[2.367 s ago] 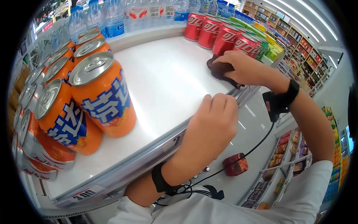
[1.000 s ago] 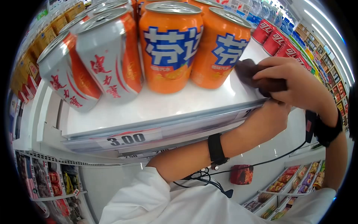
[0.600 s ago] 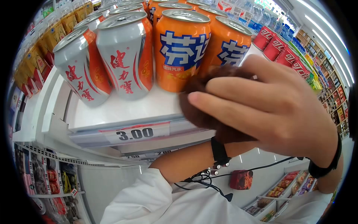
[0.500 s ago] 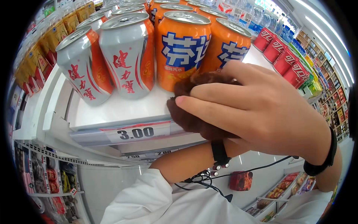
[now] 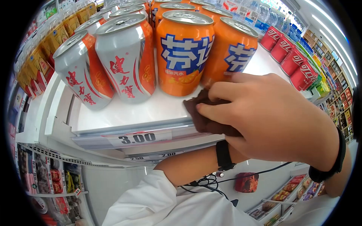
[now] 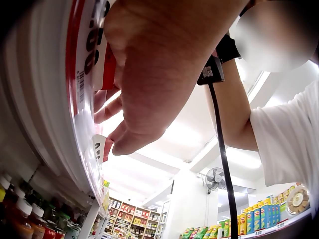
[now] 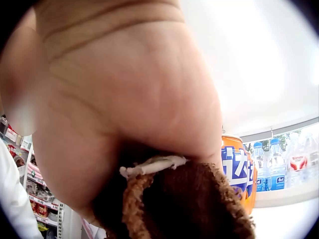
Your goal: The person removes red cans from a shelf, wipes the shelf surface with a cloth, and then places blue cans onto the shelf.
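My right hand [image 5: 279,116] grips a bunched dark brown cloth [image 5: 207,118] at the shelf's front edge, just before the orange cans [image 5: 183,56]. In the right wrist view the cloth [image 7: 184,199] hangs below the palm, showing a fuzzy edge and a pale strip. Two silver-and-orange cans [image 5: 126,60] stand upright to the left. The right hand hides my left hand in the head view. The left wrist view shows the left hand [image 6: 154,74] against the price rail [image 6: 79,99], its fingers loosely extended and holding nothing visible.
Red cans [image 5: 294,62] line the shelf's right part, with water bottles behind. A 3.00 price label [image 5: 137,138] sits on the front rail. A black cable [image 5: 264,171] runs below, near a red package [image 5: 247,182] and lower snack shelves.
The right hand has carried the cloth from beside the red cans to the orange cans, lately shifting slightly right. The head view has turned toward the silver-and-orange cans.
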Available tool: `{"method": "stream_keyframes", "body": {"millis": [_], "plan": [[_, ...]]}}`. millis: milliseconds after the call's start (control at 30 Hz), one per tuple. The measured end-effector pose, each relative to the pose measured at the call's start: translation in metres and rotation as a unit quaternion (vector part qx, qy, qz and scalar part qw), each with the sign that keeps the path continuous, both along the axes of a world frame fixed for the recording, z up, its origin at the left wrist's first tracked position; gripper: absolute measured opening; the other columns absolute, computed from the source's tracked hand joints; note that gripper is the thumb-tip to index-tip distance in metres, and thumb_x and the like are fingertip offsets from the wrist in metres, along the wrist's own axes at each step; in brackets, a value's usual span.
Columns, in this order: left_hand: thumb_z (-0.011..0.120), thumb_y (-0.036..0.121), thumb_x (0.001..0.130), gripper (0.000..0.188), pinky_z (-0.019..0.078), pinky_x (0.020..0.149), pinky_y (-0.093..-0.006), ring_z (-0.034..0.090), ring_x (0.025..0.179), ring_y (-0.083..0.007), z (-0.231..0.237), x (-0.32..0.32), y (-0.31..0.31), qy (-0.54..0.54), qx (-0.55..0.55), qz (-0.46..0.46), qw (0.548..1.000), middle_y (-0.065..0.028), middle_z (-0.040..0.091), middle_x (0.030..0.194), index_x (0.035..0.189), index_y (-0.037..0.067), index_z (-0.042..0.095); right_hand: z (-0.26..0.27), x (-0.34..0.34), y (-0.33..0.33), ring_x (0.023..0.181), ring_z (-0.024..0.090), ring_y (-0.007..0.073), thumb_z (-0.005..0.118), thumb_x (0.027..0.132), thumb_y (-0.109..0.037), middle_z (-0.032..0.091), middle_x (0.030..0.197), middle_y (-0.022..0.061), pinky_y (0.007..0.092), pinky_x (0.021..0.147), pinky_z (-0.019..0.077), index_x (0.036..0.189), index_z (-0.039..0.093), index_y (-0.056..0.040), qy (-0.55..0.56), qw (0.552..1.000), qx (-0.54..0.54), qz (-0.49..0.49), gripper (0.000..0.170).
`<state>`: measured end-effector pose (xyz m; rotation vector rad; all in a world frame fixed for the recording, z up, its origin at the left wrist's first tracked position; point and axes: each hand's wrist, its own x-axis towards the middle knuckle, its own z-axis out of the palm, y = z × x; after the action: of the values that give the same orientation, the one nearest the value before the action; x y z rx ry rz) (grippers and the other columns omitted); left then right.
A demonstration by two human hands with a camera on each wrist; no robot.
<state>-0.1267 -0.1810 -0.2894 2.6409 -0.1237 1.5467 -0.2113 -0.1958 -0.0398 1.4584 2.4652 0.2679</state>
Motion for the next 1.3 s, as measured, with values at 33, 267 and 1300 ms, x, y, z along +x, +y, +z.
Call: {"method": "stream_keyframes", "body": {"millis": [33, 267, 1300], "plan": [[0.064, 0.016, 0.082, 0.017, 0.0495, 0.080, -0.0384, 0.060, 0.101, -0.0224, 0.002, 0.002, -0.001, -0.003, 0.000, -0.002, 1.000, -0.0126, 0.062, 0.110, 0.094, 0.006, 0.072, -0.002, 0.001, -0.004, 0.087, 0.063, 0.0239, 0.073, 0.068, -0.011, 0.062, 0.099, 0.0057, 0.0343, 0.072, 0.0533, 0.109, 0.068, -0.0076, -0.022, 0.999, 0.041, -0.010, 0.042], [0.063, 0.016, 0.083, 0.016, 0.0497, 0.080, -0.0384, 0.060, 0.101, -0.0225, 0.014, 0.017, -0.008, -0.019, 0.001, -0.013, 1.000, -0.0123, 0.062, 0.109, 0.093, 0.006, 0.071, -0.005, 0.038, -0.003, 0.083, 0.064, 0.0263, 0.070, 0.064, -0.008, 0.065, 0.097, 0.0077, 0.0360, 0.073, 0.0528, 0.101, 0.071, -0.0041, 0.022, 0.996, -0.037, -0.077, 0.037], [0.062, 0.014, 0.087, 0.012, 0.0509, 0.079, -0.0382, 0.061, 0.101, -0.0230, -0.014, 0.008, -0.014, -0.003, -0.011, -0.042, 0.999, -0.0109, 0.062, 0.104, 0.092, 0.006, 0.068, -0.031, 0.031, 0.008, 0.078, 0.061, 0.0253, 0.080, 0.059, -0.010, 0.061, 0.089, 0.0028, 0.0361, 0.062, 0.0485, 0.094, 0.072, -0.0087, 0.162, 0.985, 0.044, 0.022, 0.036]]}}
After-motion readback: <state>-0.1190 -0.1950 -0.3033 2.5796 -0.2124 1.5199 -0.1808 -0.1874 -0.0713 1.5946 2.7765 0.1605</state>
